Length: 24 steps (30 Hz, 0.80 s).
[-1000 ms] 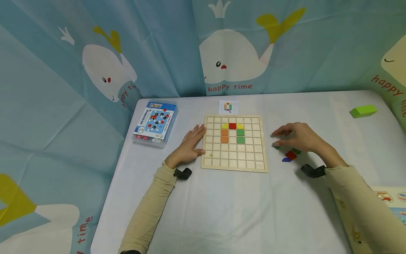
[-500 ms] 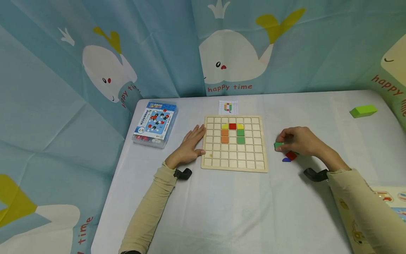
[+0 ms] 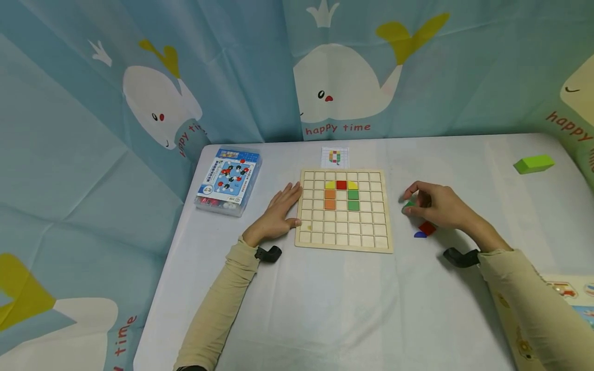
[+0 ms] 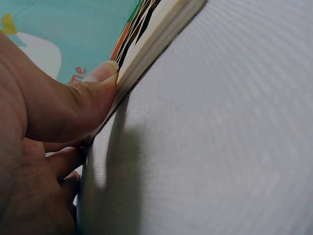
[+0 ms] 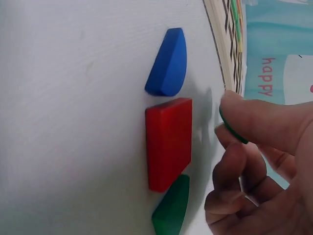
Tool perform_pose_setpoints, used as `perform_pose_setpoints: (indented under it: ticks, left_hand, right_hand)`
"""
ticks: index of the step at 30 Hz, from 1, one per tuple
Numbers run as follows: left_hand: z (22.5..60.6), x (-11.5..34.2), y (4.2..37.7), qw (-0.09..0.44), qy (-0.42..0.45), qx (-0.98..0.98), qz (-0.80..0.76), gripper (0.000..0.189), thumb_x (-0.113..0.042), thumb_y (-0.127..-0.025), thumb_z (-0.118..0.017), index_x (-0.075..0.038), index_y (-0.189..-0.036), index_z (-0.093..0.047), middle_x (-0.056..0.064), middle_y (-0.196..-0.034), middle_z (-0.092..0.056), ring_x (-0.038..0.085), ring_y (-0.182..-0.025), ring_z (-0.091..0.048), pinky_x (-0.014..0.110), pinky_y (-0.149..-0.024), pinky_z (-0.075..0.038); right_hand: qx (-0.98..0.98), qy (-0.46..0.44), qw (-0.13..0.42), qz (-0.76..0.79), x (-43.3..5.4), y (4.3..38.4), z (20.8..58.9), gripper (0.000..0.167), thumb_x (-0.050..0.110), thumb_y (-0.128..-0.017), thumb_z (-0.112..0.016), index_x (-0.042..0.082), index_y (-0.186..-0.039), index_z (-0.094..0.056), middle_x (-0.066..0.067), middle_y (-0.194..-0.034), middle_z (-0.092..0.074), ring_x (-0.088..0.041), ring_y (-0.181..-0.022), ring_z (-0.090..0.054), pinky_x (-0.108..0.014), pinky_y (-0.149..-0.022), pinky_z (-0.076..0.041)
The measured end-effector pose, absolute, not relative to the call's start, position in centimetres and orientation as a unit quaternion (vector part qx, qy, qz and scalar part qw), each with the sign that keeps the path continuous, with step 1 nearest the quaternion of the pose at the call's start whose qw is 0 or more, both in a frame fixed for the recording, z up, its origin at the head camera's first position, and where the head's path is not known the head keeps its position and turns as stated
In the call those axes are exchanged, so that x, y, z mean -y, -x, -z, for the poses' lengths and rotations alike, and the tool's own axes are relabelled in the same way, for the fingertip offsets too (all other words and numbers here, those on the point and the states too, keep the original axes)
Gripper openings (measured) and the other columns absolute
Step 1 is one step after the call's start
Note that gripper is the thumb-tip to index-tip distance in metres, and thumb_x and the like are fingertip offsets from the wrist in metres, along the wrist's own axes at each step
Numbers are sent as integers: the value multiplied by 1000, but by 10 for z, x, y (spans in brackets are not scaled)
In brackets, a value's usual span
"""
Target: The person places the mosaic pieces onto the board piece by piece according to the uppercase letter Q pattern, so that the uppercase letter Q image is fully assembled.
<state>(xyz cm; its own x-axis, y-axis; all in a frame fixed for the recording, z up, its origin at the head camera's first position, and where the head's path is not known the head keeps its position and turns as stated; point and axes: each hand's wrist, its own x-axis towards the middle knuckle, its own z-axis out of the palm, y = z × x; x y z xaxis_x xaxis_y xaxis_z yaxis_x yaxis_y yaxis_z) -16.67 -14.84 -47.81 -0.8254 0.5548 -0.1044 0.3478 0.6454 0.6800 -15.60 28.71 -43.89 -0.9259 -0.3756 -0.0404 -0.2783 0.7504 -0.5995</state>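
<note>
My left hand (image 3: pixel 277 216) lies along the left edge of a square wooden grid board (image 3: pixel 341 226), fingers stretched out; the left wrist view has its thumb (image 4: pixel 93 93) against the board's side. Red, yellow, orange and green pieces form an arch in the grid. Right of the board, my right hand (image 3: pixel 441 206) pinches a small green block (image 5: pixel 233 128) between thumb and finger, most of it covered by them. Beneath this hand a red square block (image 5: pixel 170 142), a blue half-round block (image 5: pixel 168 63) and another green block (image 5: pixel 172 208) lie in a row on the white cloth.
A small pattern card (image 3: pixel 334 157) lies behind the board. To the left is a boxed molecule set (image 3: pixel 228 180), and a light green block (image 3: pixel 533 164) sits far right. A picture board (image 3: pixel 520 335) is partly under the right forearm.
My right hand has closed its thumb and finger on the green block, drawn it slightly right and turned it. The left hand has stayed against the board.
</note>
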Motion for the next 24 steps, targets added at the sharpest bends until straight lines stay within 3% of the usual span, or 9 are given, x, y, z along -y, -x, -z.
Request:
perform_pose_setpoints:
  ticks: [8, 13, 24]
  left_hand:
    - [479, 149, 168, 157, -254, -891, -343, 90, -13, -96, -70, -2, -169, -18, 11, -180, -11, 27, -168, 1, 46, -136, 4]
    - [479, 149, 167, 160, -255, -890, -341, 89, -13, -97, -69, -2, -169, -18, 11, -180, -10, 28, -168, 0, 47, -136, 3]
    - [480, 149, 168, 162, -251, -893, -336, 90, -15, -97, -69, -4, -170, -17, 8, -180, -9, 25, -168, 2, 45, -136, 4]
  right_hand:
    - [-929, 161, 29, 331, -279, 157, 442, 13, 12, -90, -85, 11, -100, -77, -4, -84, -74, -2, -69, -60, -19, -59, -49]
    - [-923, 128, 18, 363, -274, 158, 446, 23, 14, -87, -88, 7, -108, -81, -13, -95, -80, 5, -75, -67, -10, -64, -52]
    - [-918, 117, 39, 376, -259, 162, 445, 36, 8, -87, -87, -1, -120, -78, -20, -100, -81, -5, -79, -75, -8, -67, -53]
